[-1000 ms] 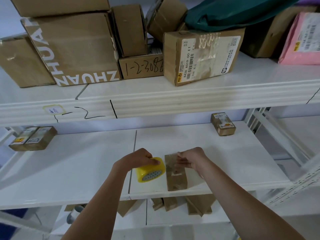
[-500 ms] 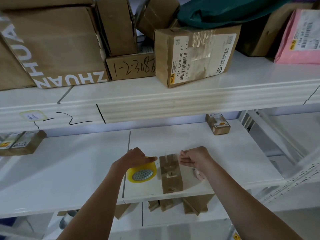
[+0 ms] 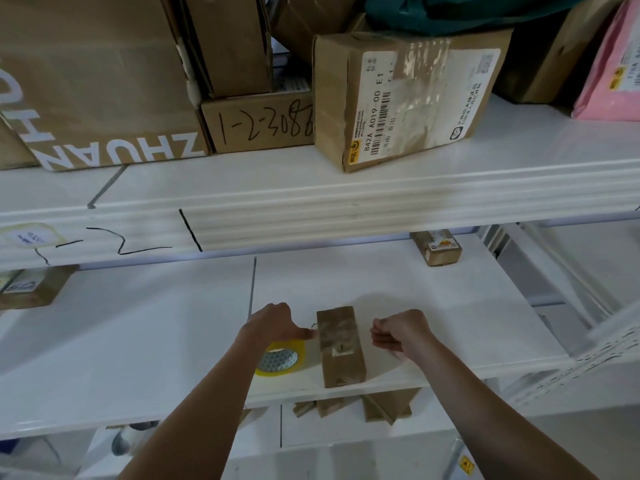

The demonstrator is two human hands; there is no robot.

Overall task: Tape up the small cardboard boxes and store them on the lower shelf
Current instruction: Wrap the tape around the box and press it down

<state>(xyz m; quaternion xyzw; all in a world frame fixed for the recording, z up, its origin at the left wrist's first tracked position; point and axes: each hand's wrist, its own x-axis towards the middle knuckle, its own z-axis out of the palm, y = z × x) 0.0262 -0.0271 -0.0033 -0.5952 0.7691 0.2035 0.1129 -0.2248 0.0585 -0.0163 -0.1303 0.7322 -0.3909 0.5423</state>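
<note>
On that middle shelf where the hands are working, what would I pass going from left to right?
Labelled box at the far left → left hand over the yellow tape roll → small cardboard box → right hand → small labelled box at the back right.

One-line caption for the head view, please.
Left hand grips a yellow tape roll beside a small cardboard box on the white shelf; right hand fisted alongside.
</note>
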